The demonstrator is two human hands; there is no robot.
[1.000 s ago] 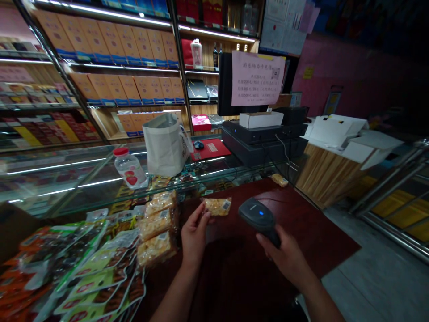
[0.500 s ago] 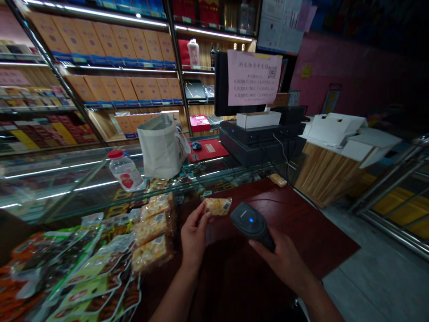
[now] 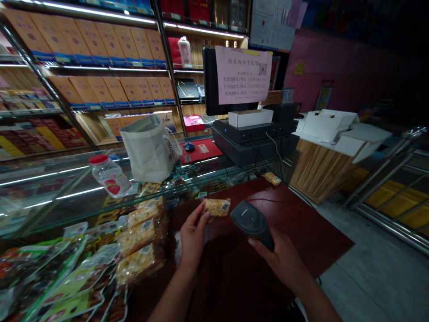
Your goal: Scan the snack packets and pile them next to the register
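Observation:
Between the thumb and fingers of my left hand [image 3: 193,235] is a small clear-wrapped pastry [image 3: 217,207], held by its left end above the dark red tabletop [image 3: 301,214]. A printed label shows on the wrapper's right end. My right hand [image 3: 284,255] is wrapped round the handle of a dark barcode scanner [image 3: 252,222], whose head points left toward the pastry, a short gap apart. Left of my left hand lie stacked wrapped pastries [image 3: 142,239] with labels on top. Another wrapped pastry [image 3: 272,179] lies alone at the table's far edge.
Bagged snacks [image 3: 73,277] cover the left side. Behind, on a glass counter, stand a red-capped bottle [image 3: 110,176], a white bag [image 3: 147,150], a mouse [image 3: 189,146] on a red folder [image 3: 204,150], and a monitor [image 3: 210,85] with a pink notice. A metal railing [image 3: 385,219] is at right.
The scanner's blue light has gone out. My view has shifted slightly, so the shelves and counter sit further left. Both hands keep their holds at nearly the same spacing.

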